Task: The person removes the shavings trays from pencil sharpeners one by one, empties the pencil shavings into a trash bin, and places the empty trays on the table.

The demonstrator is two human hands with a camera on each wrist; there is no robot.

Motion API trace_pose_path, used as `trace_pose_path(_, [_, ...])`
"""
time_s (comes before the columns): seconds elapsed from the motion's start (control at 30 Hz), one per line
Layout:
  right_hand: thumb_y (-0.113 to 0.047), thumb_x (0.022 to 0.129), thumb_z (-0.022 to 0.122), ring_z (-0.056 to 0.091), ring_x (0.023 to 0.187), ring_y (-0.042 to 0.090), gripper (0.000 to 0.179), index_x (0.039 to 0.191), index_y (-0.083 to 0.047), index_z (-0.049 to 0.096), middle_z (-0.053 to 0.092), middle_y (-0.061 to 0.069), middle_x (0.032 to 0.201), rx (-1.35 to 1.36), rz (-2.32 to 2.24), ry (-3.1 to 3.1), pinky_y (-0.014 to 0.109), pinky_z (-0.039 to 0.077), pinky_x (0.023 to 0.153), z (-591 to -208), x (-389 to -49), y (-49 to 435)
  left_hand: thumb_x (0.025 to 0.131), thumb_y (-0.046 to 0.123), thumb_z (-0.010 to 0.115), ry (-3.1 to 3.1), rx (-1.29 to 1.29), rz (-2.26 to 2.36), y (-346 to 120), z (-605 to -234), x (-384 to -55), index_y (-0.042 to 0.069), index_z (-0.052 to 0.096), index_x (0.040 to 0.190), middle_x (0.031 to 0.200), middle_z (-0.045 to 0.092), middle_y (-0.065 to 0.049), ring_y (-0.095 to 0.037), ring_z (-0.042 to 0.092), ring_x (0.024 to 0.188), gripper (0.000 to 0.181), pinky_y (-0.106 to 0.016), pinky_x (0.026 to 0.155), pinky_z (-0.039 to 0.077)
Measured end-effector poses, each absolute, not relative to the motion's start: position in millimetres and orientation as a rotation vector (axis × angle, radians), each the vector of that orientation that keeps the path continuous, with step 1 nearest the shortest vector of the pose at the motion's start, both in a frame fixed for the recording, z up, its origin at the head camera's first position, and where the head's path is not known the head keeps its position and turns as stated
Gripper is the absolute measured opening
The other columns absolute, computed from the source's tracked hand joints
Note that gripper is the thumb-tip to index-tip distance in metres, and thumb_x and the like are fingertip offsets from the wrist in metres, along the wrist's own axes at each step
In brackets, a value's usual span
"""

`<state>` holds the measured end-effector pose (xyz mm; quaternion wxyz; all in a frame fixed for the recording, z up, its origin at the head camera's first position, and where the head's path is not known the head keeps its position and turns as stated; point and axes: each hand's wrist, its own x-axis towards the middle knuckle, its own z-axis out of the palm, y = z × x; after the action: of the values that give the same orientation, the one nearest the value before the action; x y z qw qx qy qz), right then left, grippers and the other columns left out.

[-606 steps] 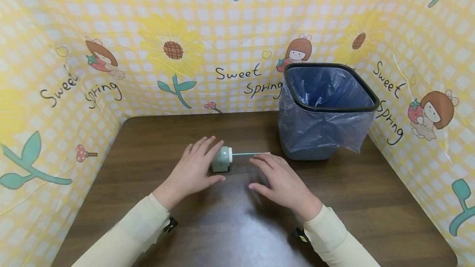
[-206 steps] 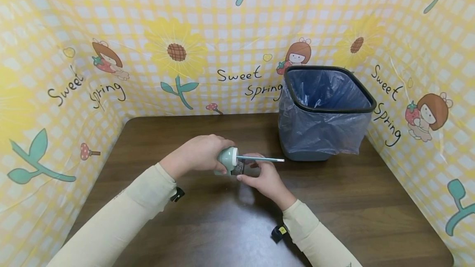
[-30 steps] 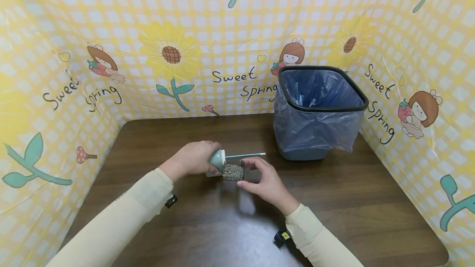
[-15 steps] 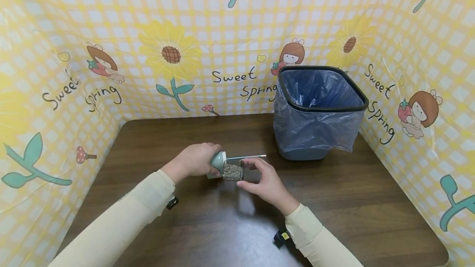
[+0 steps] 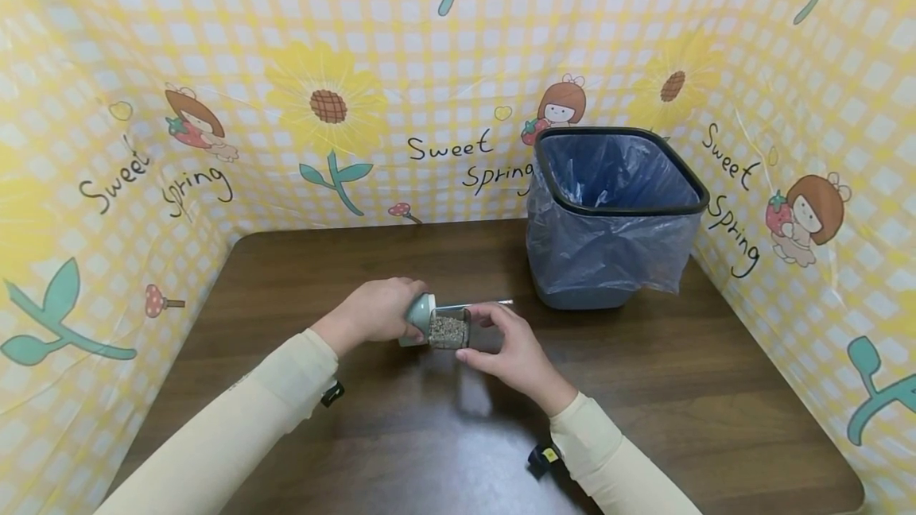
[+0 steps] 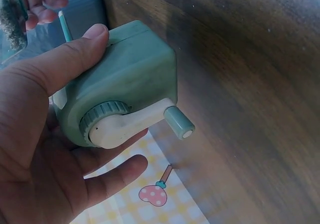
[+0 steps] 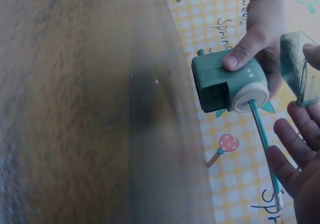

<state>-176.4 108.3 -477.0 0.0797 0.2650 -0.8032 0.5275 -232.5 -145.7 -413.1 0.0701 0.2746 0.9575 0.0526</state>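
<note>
My left hand (image 5: pixel 375 310) grips a green crank pencil sharpener (image 5: pixel 419 315), thumb on its top in the left wrist view. The white crank (image 6: pixel 135 123) faces that camera. From the sharpener's white front collar (image 7: pixel 250 97) sticks a blue-green pencil (image 7: pixel 262 134), pointing right in the head view. An open slot (image 7: pixel 215 98) shows in the sharpener's body. Beside it, my right hand (image 5: pixel 511 346) pinches a clear shavings drawer (image 5: pixel 449 330) between thumb and fingers. Grey-brown shavings lie inside the drawer, which is apart from the sharpener in the right wrist view.
A blue-grey trash bin (image 5: pixel 587 299) with a black rim and a clear liner bag (image 5: pixel 615 249) stands at the table's back right. Small specks (image 7: pixel 156 82) lie on the brown wooden table (image 5: pixel 343 451). Yellow checked cloth (image 5: pixel 444 62) walls the back and sides.
Earlier, the sharpener stood on the table between open hands; later my left hand held it. The drawer has since come out into my right hand. Over the last second, the sharpener has lowered slightly.
</note>
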Motion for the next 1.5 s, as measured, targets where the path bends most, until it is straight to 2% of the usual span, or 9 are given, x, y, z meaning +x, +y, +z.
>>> trace_pose_path(0.3, [-0.021, 0.077, 0.091, 0.065, 0.111, 0.024, 0.057, 0.127, -0.015, 0.065, 0.069, -0.003, 0.116, 0.788, 1.55, -2.409, 0.041, 0.052, 0.095, -476.5, -174.0, 107.3, 0.075, 0.044, 0.09, 2.889, 0.839, 0.142, -145.5, -416.7, -232.3, 0.008, 0.06, 0.134, 0.114, 0.07, -0.004, -0.015, 0.066, 0.091, 0.076, -0.037, 0.081, 0.057])
trace_pose_path(0.53, [-0.021, 0.077, 0.091, 0.065, 0.11, 0.031, 0.056, 0.127, -0.015, 0.065, 0.069, -0.002, 0.116, 0.822, 1.568, -2.379, 0.051, 0.052, 0.095, -478.0, -177.3, 109.2, 0.075, 0.044, 0.09, 2.873, 0.827, 0.166, -144.3, -421.2, -231.7, 0.007, 0.06, 0.133, 0.113, 0.07, -0.004, -0.015, 0.065, 0.09, 0.075, -0.036, 0.08, 0.057])
trace_pose_path(0.67, [-0.023, 0.077, 0.091, 0.064, 0.11, 0.028, 0.056, 0.127, -0.016, 0.066, 0.069, -0.004, 0.116, 0.822, 1.561, -2.379, 0.049, 0.052, 0.095, -477.7, -178.2, 109.9, 0.075, 0.044, 0.09, 2.871, 0.831, 0.168, -142.9, -425.5, -232.7, 0.008, 0.061, 0.132, 0.111, 0.07, -0.003, -0.014, 0.064, 0.089, 0.074, -0.035, 0.08, 0.056])
trace_pose_path(0.87, [-0.022, 0.078, 0.091, 0.064, 0.111, 0.032, 0.056, 0.127, -0.016, 0.065, 0.068, -0.002, 0.118, 0.829, 1.596, -2.356, 0.052, 0.051, 0.096, -476.4, -178.3, 109.7, 0.074, 0.045, 0.091, 2.879, 0.832, 0.139, -143.1, -428.1, -233.6, 0.009, 0.061, 0.131, 0.111, 0.07, -0.003, -0.015, 0.064, 0.089, 0.074, -0.037, 0.08, 0.056])
trace_pose_path(1.0, [-0.023, 0.078, 0.091, 0.064, 0.112, 0.028, 0.056, 0.127, -0.016, 0.065, 0.068, -0.002, 0.119, 0.812, 1.601, -2.37, 0.051, 0.051, 0.097, -475.0, -177.3, 109.9, 0.073, 0.045, 0.09, 2.868, 0.83, 0.129, -142.8, -430.5, -233.2, 0.009, 0.061, 0.132, 0.109, 0.07, -0.001, -0.015, 0.063, 0.088, 0.075, -0.037, 0.079, 0.055])
trace_pose_path(1.23, [-0.019, 0.077, 0.091, 0.063, 0.112, 0.03, 0.055, 0.126, -0.016, 0.066, 0.068, -0.002, 0.119, 0.807, 1.607, -2.373, 0.053, 0.049, 0.097, -472.6, -176.7, 109.8, 0.071, 0.045, 0.092, 2.89, 0.884, 0.106, -141.5, -432.9, -233.6, 0.012, 0.063, 0.119, 0.098, 0.067, 0.003, -0.013, 0.061, 0.081, 0.065, -0.036, 0.072, 0.054])
trace_pose_path(1.5, [-0.019, 0.077, 0.091, 0.063, 0.115, 0.021, 0.054, 0.125, -0.015, 0.067, 0.069, -0.002, 0.12, 0.81, 1.601, -2.375, 0.051, 0.05, 0.098, -472.3, -175.8, 109.5, 0.067, 0.045, 0.095, 2.893, 0.879, 0.099, -139.6, -431.9, -231.4, 0.013, 0.061, 0.111, 0.091, 0.065, 0.004, -0.013, 0.059, 0.077, 0.064, -0.037, 0.07, 0.053])
